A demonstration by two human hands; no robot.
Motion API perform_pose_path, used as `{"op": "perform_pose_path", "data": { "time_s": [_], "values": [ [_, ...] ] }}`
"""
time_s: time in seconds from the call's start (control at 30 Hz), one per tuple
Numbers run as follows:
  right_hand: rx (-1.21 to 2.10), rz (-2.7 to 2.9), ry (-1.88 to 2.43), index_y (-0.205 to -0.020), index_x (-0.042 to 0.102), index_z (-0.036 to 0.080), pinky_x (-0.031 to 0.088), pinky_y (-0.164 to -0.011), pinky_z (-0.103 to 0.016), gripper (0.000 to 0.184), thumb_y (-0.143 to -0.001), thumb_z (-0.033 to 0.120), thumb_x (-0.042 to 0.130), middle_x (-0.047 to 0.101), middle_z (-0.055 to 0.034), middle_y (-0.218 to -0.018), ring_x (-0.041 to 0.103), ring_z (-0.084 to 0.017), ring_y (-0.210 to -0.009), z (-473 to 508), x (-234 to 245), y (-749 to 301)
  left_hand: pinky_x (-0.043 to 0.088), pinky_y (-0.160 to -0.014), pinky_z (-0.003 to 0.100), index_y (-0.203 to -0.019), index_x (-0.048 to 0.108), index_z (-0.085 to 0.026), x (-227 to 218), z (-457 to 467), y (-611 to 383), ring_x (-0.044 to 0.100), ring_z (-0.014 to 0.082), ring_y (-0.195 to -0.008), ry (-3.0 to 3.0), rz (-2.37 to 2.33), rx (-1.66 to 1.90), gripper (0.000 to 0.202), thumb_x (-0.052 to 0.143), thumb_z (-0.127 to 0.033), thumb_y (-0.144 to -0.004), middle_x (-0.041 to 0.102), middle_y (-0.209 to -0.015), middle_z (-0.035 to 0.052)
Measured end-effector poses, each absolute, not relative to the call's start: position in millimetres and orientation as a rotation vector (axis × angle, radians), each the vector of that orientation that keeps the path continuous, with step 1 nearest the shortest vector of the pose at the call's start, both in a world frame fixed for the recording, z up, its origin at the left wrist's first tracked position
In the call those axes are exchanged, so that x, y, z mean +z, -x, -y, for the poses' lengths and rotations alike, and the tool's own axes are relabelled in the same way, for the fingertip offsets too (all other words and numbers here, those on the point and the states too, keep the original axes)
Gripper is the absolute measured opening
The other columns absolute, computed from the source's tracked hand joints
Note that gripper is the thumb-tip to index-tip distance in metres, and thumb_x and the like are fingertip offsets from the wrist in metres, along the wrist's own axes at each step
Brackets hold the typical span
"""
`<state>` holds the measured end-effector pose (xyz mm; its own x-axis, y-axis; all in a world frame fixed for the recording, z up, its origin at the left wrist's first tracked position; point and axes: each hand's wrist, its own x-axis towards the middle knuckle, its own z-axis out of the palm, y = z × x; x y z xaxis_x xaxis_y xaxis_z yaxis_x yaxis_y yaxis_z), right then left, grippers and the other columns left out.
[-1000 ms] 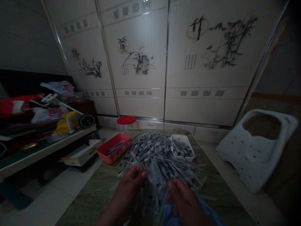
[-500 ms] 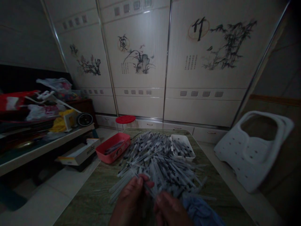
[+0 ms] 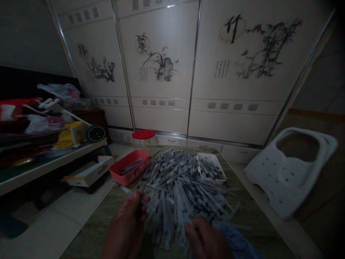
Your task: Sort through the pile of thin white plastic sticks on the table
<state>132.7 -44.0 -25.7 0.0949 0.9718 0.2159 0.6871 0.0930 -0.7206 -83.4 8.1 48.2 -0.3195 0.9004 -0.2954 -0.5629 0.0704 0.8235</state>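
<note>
A big pile of translucent pens (image 3: 172, 201), many with dark ends, covers the middle of a low green-brown table (image 3: 91, 233). My left hand (image 3: 125, 223) is closed in a pinch around one clear pen (image 3: 125, 189), left of the pile and in front of the red box. The pen slants and both ends stick out past the fingers. My right hand (image 3: 206, 235) hovers over the pile's near right part, fingers pressed together and slightly blurred. Whatever those fingers hold, if anything, cannot be made out.
A red plastic box (image 3: 118, 178) with some pens stands at the table's back left, a white box (image 3: 198, 169) of pens at the back right. Blue cloth (image 3: 239, 242) lies by my right hand. A white plastic chair (image 3: 285, 180) is right, a cluttered bench (image 3: 54, 167) left.
My hands, close together before over the pile, have moved apart. The left went left with a pen towards the red box; the right shifted slightly right. More of the pile's near side shows.
</note>
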Motion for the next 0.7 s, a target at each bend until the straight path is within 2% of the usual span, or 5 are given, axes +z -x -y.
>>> {"op": "perform_pose_path", "data": {
  "time_s": [0.1, 0.23, 0.4, 0.53, 0.7],
  "values": [
    [0.572, 1.546, 1.752, -0.112, 0.075, 0.024, 0.057, -0.085, -0.038, 0.041, -0.101, 0.053, 0.048, 0.083, -0.0136, -0.111, 0.078, -0.031, -0.101, 30, -13, -157, 0.043, -0.049, 0.016, -0.095, 0.073, -0.018, 45, -7, 78, 0.051, 0.0077, -0.056, -0.474, -1.146, 1.471, 0.036, 0.088, -0.046, -0.077, 0.072, -0.08, -0.0006],
    [0.544, 1.429, 1.725, -0.146, 0.062, 0.016, 0.049, -0.112, -0.046, 0.06, -0.099, 0.05, 0.046, 0.068, -0.0174, -0.146, 0.064, -0.032, -0.136, 18, -7, -171, 0.04, -0.049, 0.016, -0.103, 0.073, -0.019, 35, -10, 70, 0.051, 0.0065, -0.056, -0.501, -1.14, 1.442, 0.04, 0.086, -0.048, -0.079, 0.075, -0.089, 0.001],
    [0.729, 1.285, 1.63, -0.116, 0.075, 0.021, 0.059, -0.078, -0.037, 0.047, -0.095, 0.058, 0.054, 0.082, -0.0108, -0.099, 0.076, -0.029, -0.089, 23, -1, -154, 0.055, -0.071, 0.027, -0.113, 0.075, -0.021, 24, -15, 69, 0.069, 0.0171, -0.081, -0.806, -1.225, 1.44, 0.042, 0.075, -0.055, -0.088, 0.078, -0.11, 0.0071],
    [1.026, 1.213, 1.457, -0.086, 0.068, 0.022, 0.042, -0.049, -0.026, 0.059, -0.094, 0.076, 0.049, 0.069, -0.0014, -0.064, 0.055, -0.015, -0.049, 29, 9, -136, 0.055, -0.098, 0.042, -0.115, 0.081, -0.027, 14, -11, 62, 0.071, 0.0297, -0.11, -1.433, -1.35, 1.41, 0.028, 0.069, -0.039, -0.093, 0.078, -0.12, 0.0097],
    [1.406, 1.06, 1.371, -0.082, 0.065, 0.02, 0.028, -0.043, -0.021, 0.079, -0.081, 0.096, 0.044, 0.062, 0.0008, -0.055, 0.043, -0.009, -0.041, 33, 11, -120, 0.055, -0.103, 0.046, -0.132, 0.076, -0.033, -8, -9, 55, 0.068, 0.0331, -0.123, -1.927, -1.304, 1.337, 0.043, 0.062, -0.019, -0.093, 0.073, -0.133, 0.0147]
  ]
}}
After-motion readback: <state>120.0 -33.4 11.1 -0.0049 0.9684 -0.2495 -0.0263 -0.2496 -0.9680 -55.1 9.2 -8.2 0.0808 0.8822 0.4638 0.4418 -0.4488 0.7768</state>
